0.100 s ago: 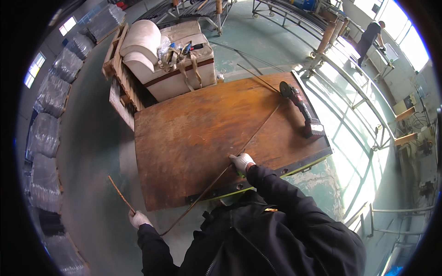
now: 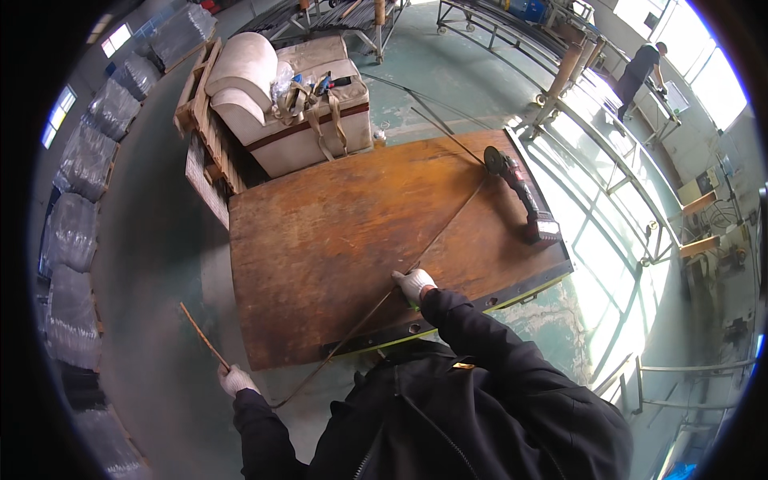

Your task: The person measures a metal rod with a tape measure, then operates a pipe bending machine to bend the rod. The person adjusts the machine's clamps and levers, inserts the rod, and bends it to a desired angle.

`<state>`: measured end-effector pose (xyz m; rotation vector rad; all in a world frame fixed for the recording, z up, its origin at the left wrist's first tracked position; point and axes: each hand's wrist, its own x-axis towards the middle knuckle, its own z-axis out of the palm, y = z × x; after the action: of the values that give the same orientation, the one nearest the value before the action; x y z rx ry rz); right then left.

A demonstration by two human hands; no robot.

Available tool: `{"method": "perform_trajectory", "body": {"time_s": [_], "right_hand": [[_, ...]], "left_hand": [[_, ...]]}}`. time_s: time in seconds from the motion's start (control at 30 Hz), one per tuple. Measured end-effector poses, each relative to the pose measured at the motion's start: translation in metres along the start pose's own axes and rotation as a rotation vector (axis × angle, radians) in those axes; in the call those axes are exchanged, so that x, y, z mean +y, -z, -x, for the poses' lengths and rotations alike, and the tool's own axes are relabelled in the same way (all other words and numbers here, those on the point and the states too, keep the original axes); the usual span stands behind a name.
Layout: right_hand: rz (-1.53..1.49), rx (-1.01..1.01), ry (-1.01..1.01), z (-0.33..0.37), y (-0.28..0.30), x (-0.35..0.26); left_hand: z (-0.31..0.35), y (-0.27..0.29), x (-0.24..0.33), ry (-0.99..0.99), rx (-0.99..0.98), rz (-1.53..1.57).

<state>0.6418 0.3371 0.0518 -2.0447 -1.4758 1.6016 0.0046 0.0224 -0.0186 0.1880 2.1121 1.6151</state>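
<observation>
My left hand [image 2: 238,381], in a white knit glove, is closed around a thin rusty-brown rod [image 2: 200,330] whose free end points up over the floor. My gloved right hand [image 2: 414,286] is closed on a long thin brown rod [image 2: 352,330], which crosses the wooden tabletop [image 2: 320,248] diagonally and runs down past its near edge to beside my left wrist. Whether both rods are one bent piece I cannot tell. A little green shows under my right hand. A cordless angle grinder [image 2: 520,189] lies at the tabletop's right side, touching or beside the rod's far part.
Beyond the table, a cream padded block [image 2: 316,136] carries straps and tools, next to a wooden pallet [image 2: 200,104]. Wrapped stacks [image 2: 76,228] line the left. Metal frames on wheels [image 2: 592,160] stand at right. A person [image 2: 640,76] bends over a bench at far right.
The whole view has shifted slightly. Both hands keep their grip, and the left hand with its rod appears a little further left.
</observation>
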Motion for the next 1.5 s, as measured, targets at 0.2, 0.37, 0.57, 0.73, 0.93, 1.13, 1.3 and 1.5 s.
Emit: {"method": "perform_trajectory", "body": {"time_s": [0.2,0.37,0.57,0.73,0.93,1.13,1.3,1.5], "right_hand": [[-0.708,-0.126,-0.057,0.034,0.015,0.035],[-0.817,-0.182,0.120,0.073,0.041,0.059],[-1.286,-0.438,-0.022,0.112,0.071,0.014],[-1.299,-0.527,0.101,0.118,0.073,-0.012],[-1.186,-0.544,0.143,0.109,0.067,-0.006],[-1.096,-0.435,0.057,0.108,0.060,-0.008],[-0.980,-0.415,0.050,0.119,0.060,-0.025],[-0.634,-0.414,-0.088,0.134,0.059,-0.061]], "left_hand": [[0.017,-0.023,-0.027,-0.038,0.131,-0.218],[0.023,-0.036,-0.028,0.187,0.108,-0.147],[0.017,-0.047,-0.032,0.049,0.101,-0.341],[0.022,-0.054,-0.048,-0.075,0.218,-0.372],[0.015,-0.041,-0.052,-0.017,0.058,-0.453],[0.044,-0.039,-0.032,0.029,0.022,-0.237],[0.071,-0.048,0.003,0.124,0.285,-0.290],[0.208,-0.119,0.114,-0.380,-0.213,-0.217]]}}
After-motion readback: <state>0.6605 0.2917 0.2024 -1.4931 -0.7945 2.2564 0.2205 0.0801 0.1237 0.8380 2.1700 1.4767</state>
